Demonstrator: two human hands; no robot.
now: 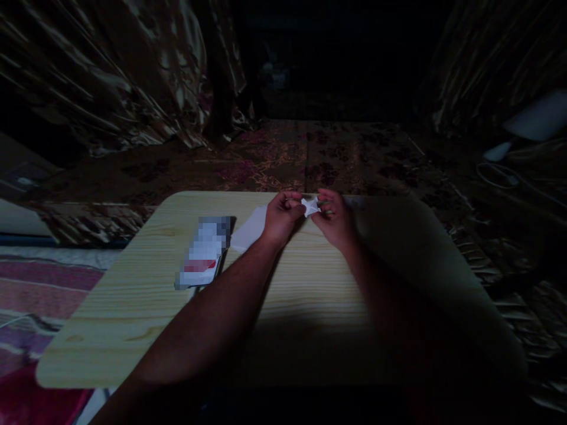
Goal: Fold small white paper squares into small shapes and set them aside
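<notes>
A small piece of folded white paper (311, 206) with pointed corners is held up between both hands, over the far part of the wooden table (310, 283). My left hand (283, 217) pinches its left side between thumb and fingers. On the other side, my right hand (334, 217) has its thumb at the lower edge of the paper and its fingers curled behind the upper corner. Flat white paper sheets (248, 230) lie on the table just left of my left hand, partly covered by it.
A phone-like flat object (204, 252), its top blurred out, lies on the table's left side. Behind the table is a ledge with patterned dark cloth (283, 156), with curtains (146, 71) at the left. A white lamp (538, 117) stands at the right. Striped bedding (48, 289) is at left.
</notes>
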